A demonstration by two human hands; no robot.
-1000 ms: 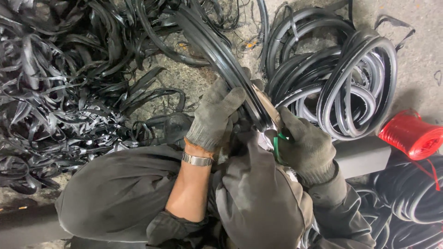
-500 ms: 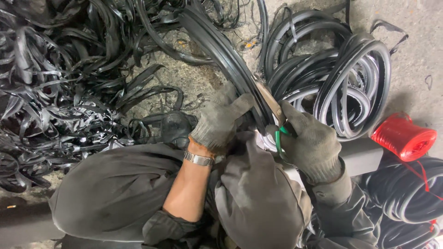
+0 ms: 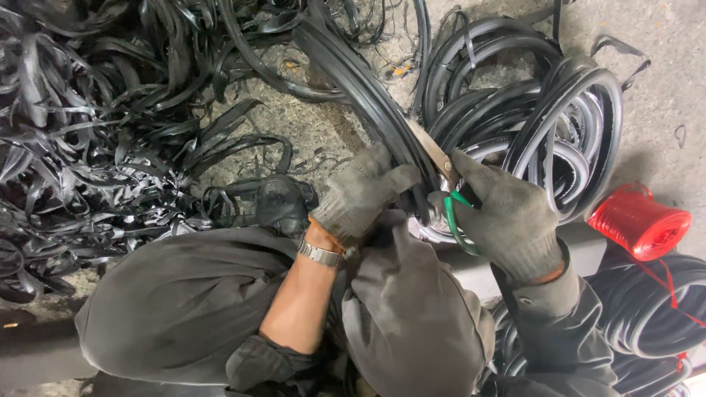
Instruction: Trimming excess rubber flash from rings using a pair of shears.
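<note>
**Scissors at the rubber strip**

Left hand (image 3: 360,195), grey glove, clamps tight round the thick black rubber sealing strip (image 3: 368,103), which runs up & away from the grip over the floor. Right hand (image 3: 507,220), gloved too, holds green-handled scissors (image 3: 445,184), blades against the strip just beside the left thumb. Loose black offcuts (image 3: 95,147) lie left; coiled black strips (image 3: 544,117) & a red twine spool (image 3: 638,222) right.
</note>
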